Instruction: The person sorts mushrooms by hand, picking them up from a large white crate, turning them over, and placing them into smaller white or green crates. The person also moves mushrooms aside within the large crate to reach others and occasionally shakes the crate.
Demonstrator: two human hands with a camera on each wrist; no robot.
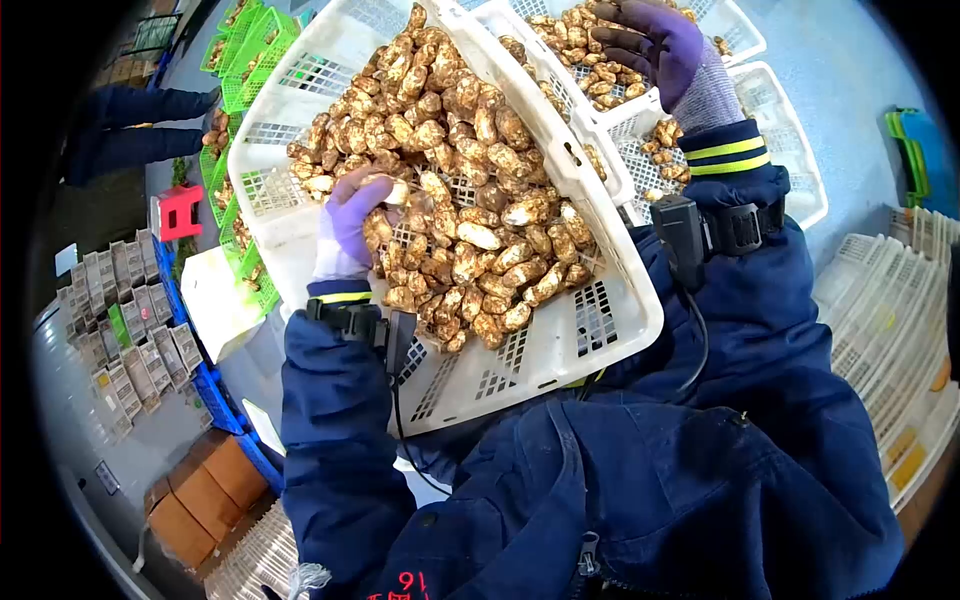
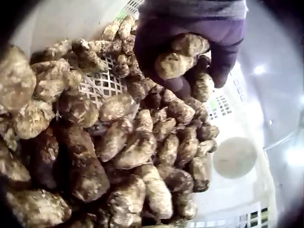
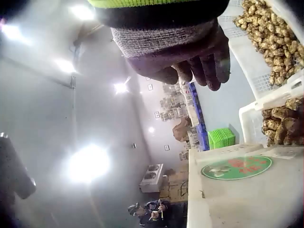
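A tilted white plastic crate (image 1: 625,320) in front of the body holds a heap of brown and cream taro corms (image 1: 480,155). At the heap's left side, my left hand (image 1: 348,225), in a purple glove, grips pale taros (image 1: 397,191). The left wrist view shows these taros (image 2: 175,66) held under the curled fingers, above the crate's slotted floor. My right hand (image 1: 668,45), also gloved, is raised over crates at the upper right. Its fingers are loosely extended, with the fingers (image 3: 208,71) hanging down in the right wrist view.
More white crates with taros (image 1: 600,85) stand beyond the tilted one. Green crates (image 1: 255,60) line the upper left, near another person's legs (image 1: 150,120). White crates (image 1: 880,330) are stacked at the right. Cardboard boxes (image 1: 205,500) lie at the lower left.
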